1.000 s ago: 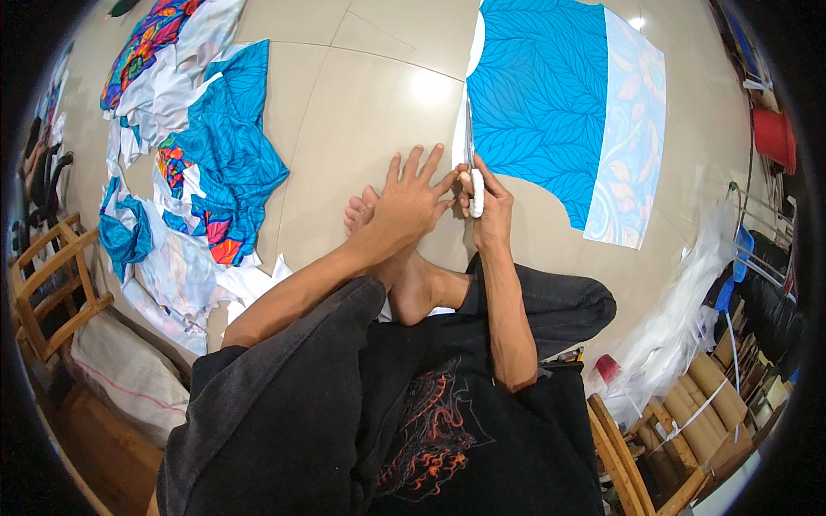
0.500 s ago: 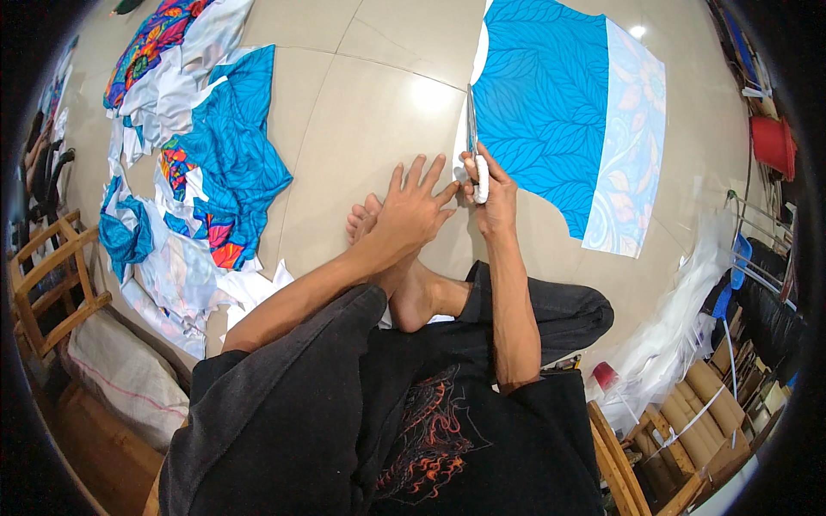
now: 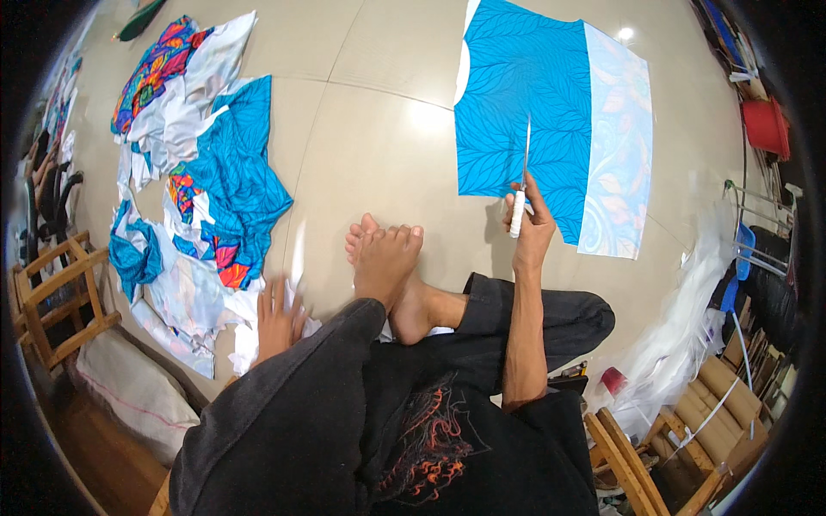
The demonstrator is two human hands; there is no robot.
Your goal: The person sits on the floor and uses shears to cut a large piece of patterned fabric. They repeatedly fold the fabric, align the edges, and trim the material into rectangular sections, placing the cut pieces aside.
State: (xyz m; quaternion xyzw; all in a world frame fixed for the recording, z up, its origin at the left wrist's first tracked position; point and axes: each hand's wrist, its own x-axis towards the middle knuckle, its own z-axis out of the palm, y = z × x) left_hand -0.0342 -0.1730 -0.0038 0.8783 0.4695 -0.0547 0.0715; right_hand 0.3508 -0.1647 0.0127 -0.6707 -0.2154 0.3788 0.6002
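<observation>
My right hand [image 3: 531, 225] grips long steel scissors with white-wrapped handles [image 3: 517, 215]; their blades point forward over a turquoise leaf-patterned fabric panel [image 3: 516, 77] bordered on its right by a pale floral strip [image 3: 619, 138]. My left hand [image 3: 280, 318], blurred, has its fingers apart and appears empty, low beside some white fabric scraps [image 3: 245, 308]. A thin white strip [image 3: 298, 254] is blurred just beyond those fingers. Between my hands are my crossed bare feet [image 3: 387, 258].
A crumpled heap of turquoise, white and multicolour fabric [image 3: 241, 172] lies on the tiled floor [image 3: 361, 138] at left, near a wooden frame [image 3: 52, 292] and pale sack [image 3: 120, 387]. At right are a red container [image 3: 764, 129], plastic sheeting [image 3: 658, 344] and cardboard rolls [image 3: 718, 404].
My left hand has swept down-left from beside the panel to the scraps. My right hand with the scissors has moved rightward and down. The white edge piece along the panel's lower left is gone.
</observation>
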